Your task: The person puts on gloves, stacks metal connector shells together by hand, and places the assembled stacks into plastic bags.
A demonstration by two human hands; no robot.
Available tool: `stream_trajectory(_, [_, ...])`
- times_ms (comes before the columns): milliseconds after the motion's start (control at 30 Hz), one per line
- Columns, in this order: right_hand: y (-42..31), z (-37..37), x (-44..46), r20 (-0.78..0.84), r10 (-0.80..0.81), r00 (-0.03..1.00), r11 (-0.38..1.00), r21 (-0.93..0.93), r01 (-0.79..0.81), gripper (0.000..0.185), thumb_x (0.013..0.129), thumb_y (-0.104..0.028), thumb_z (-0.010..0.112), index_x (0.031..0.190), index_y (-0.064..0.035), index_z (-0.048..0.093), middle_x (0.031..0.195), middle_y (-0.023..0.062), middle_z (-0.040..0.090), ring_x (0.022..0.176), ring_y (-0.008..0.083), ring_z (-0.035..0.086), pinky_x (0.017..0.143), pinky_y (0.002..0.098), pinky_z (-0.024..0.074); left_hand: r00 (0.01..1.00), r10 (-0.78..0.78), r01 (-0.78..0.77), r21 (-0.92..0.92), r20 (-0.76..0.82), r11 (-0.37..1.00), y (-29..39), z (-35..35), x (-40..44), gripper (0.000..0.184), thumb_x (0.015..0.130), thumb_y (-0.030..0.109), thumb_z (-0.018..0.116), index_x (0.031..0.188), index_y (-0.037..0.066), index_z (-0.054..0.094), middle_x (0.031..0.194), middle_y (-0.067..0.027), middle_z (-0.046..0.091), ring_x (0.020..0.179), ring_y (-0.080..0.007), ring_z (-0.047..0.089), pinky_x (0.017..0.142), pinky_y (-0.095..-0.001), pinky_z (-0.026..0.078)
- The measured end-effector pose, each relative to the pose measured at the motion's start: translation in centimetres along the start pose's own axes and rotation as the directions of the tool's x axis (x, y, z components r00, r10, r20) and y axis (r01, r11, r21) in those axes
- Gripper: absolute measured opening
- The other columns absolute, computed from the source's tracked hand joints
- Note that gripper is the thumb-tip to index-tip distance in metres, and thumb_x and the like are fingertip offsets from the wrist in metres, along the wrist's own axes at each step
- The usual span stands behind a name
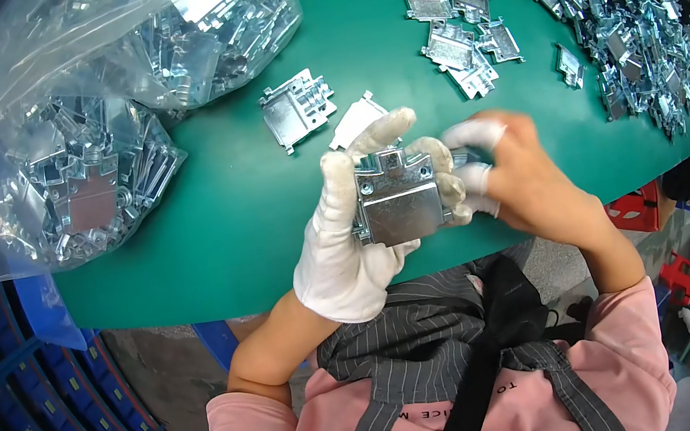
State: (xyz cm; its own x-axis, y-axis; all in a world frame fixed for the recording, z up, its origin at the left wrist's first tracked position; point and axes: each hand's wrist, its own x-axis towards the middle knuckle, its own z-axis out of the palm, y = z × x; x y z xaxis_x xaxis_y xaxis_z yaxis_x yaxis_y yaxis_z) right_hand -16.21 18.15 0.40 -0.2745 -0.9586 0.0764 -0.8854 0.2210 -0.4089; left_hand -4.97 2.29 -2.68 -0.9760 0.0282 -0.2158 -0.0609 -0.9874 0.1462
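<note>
My left hand [335,258], in a white glove, is closed around a shiny metal plate [401,213] with small tabs and holes along its top edge. The plate faces up toward me above the table's front part. Close to its right side is my right hand [537,171], with white covers on some fingertips. Its fingers are bent together at a bit of shiny metal, too hidden to name. Just beyond the left fingers lies a pale metal plate [355,121], partly covered by them. Another metal plate [298,109] rests farther left.
Clear plastic bags [223,41] full of metal parts stand at the left on the green table [237,273]. Several loose plates [450,45] lie at the back. A large heap of metal parts [629,17] covers the right side. Blue bins [61,414] are below left.
</note>
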Motion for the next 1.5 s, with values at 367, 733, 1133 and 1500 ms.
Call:
stream_trajectory(367, [-1.3,-0.1,-0.5,0.165,0.434,0.886,-0.069,0.986,-0.149,0.078,0.072,-0.001,0.067,0.136,-0.0061,0.022,0.126,0.014,0.043,0.088,0.0203,0.058,0.073,0.0266,0.0459,0.994,0.095,-0.099,-0.077,-0.053,0.992,0.3,0.5,0.1,0.054,0.083,0.047,0.051,0.121,0.01,0.041,0.108,-0.0171,0.05,0.096,-0.0304,0.055,0.082,-0.0469,0.05])
stream_trajectory(733, [-1.6,-2.0,3.9,-0.325,0.056,0.944,0.978,0.208,0.013,0.033,0.081,-0.005,0.056,0.113,0.0001,0.053,0.111,0.0145,0.053,0.091,0.0212,0.055,0.077,0.0295,0.0439,1.0,-0.02,0.02,-0.003,-0.016,1.0,0.1,-0.1,0.0,0.05,0.084,0.042,0.053,0.118,0.007,0.041,0.105,-0.0117,0.053,0.095,-0.0228,0.055,0.087,-0.0401,0.046])
stream_trajectory(1133, [-0.6,0.6,0.6,-0.263,0.254,0.931,0.962,-0.028,-0.27,0.054,0.07,-0.031,0.066,0.115,-0.0043,0.051,0.104,0.0149,0.051,0.088,0.0292,0.05,0.076,0.0369,0.0418,0.942,0.306,-0.303,-0.043,0.138,0.952,1.5,0.8,-1.2,0.059,0.08,0.04,0.059,0.128,0.012,0.039,0.11,-0.0153,0.05,0.096,-0.0286,0.054,0.088,-0.0452,0.04])
stream_trajectory(1500, [0.7,0.8,-2.3,0.097,0.483,0.87,0.083,0.984,-0.156,0.07,0.071,-0.007,0.068,0.131,-0.0033,0.034,0.126,0.0121,0.044,0.112,0.0206,0.045,0.093,0.033,0.0371,0.865,0.433,-0.254,0.523,-0.253,0.814,7.5,0.5,-0.8,0.042,0.09,0.026,0.048,0.118,-0.003,0.036,0.1,-0.015,0.051,0.089,-0.0232,0.054,0.087,-0.0424,0.046])
